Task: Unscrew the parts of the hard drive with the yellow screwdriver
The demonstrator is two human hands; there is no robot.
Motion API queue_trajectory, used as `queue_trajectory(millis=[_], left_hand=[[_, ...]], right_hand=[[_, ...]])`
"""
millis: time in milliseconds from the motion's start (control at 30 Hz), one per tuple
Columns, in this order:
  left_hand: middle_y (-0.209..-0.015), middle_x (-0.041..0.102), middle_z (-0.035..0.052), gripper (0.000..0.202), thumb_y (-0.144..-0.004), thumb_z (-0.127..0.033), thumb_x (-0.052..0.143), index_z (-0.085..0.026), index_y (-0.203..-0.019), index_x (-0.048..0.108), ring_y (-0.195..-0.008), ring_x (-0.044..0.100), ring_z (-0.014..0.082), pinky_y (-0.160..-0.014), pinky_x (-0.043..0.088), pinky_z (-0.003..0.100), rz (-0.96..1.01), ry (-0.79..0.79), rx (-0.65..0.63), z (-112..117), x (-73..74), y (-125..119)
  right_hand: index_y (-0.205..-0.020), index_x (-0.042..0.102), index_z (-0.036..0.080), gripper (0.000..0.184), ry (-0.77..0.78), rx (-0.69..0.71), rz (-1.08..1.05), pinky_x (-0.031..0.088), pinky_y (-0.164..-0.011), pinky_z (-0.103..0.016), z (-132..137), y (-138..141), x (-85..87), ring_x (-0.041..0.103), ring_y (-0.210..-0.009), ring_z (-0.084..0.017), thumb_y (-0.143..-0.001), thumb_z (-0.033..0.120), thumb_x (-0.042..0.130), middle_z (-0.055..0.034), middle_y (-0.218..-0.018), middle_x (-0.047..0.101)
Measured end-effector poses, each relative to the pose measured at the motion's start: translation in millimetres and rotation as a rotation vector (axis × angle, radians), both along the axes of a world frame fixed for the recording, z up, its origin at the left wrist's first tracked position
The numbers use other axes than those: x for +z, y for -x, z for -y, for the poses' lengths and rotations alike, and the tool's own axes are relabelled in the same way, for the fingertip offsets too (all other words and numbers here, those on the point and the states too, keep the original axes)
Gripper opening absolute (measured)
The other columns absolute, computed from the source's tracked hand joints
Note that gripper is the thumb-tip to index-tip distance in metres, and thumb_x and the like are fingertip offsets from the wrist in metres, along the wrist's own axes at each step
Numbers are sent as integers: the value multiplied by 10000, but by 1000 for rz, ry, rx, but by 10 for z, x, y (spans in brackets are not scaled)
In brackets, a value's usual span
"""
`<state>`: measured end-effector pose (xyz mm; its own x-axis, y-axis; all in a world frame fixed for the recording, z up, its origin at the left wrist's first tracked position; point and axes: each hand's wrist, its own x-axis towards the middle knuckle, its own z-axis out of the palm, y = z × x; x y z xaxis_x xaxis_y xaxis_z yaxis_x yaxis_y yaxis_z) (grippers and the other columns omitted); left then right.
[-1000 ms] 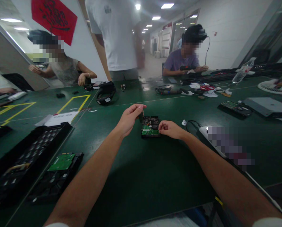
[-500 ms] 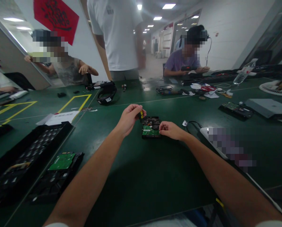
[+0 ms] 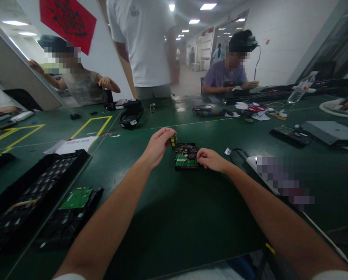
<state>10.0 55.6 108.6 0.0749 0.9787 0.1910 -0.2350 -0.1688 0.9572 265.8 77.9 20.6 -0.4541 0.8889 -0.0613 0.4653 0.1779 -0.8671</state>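
Observation:
In front of me a hard drive (image 3: 186, 163) lies on the green table, its green circuit board and dark metal casing facing up. My left hand (image 3: 158, 146) is closed around a small black-and-yellow tool (image 3: 173, 142), held upright by the drive's upper left corner. The tool's lower end is too small to make out, so I cannot tell whether it touches the drive. At the drive's right edge, my right hand (image 3: 210, 159) pinches the casing with thumb and curled fingers. Another hard drive (image 3: 75, 199) with a green board lies at the left, near my left forearm.
A long black tray (image 3: 31, 194) is at the left. To the right are a white power strip (image 3: 264, 175) with a cable, a third drive (image 3: 290, 136) and a grey box (image 3: 331, 132). A black headset (image 3: 131, 114) sits farther back. Several people are across the table.
My left hand has shifted slightly left and up with the tool, showing more of its yellow marks. My right hand stays at the drive's edge. The drive has hardly moved.

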Motion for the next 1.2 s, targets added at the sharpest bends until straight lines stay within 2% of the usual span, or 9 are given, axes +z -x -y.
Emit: queue_trajectory(millis=[367,733,933,1100,1200], left_hand=[[-876,633,31,194,-822,-367,741,-182,-862,700,-800,576,148,-713,460,267,-6,11,-24,25,13,-9],[-853,664,34,207,-823,-351,746,-167,-892,681,-787,646,155,-733,493,282,24,21,-12,32,29,-14],[-838,713,60,181,-864,-301,674,-166,-976,627,-765,688,182,-806,533,354,92,34,-44,46,57,-4],[-754,645,33,78,-895,-252,594,-176,-906,604,-732,662,176,-777,538,345,144,41,-57,37,43,-12],[-735,595,13,168,-945,-343,589,-186,-888,585,-688,610,149,-748,521,320,173,19,-77,36,10,-52]], right_hand=[[-941,565,208,81,-29,-6,31,414,-540,-243,-2,15,-17,579,-562,-126,-866,208,596,21,-697,629],[-931,571,210,82,-41,-16,28,413,-528,-239,-14,20,-37,574,-541,-124,-855,208,603,31,-676,614],[-907,560,216,90,-50,-40,35,406,-518,-238,-3,48,-27,568,-527,-123,-831,186,601,37,-665,600],[-908,561,213,91,-56,-42,32,409,-522,-236,11,50,-23,568,-532,-121,-831,182,598,31,-682,611],[-906,561,211,87,-56,-40,40,400,-517,-233,11,51,-20,571,-536,-121,-832,187,602,27,-685,617]])
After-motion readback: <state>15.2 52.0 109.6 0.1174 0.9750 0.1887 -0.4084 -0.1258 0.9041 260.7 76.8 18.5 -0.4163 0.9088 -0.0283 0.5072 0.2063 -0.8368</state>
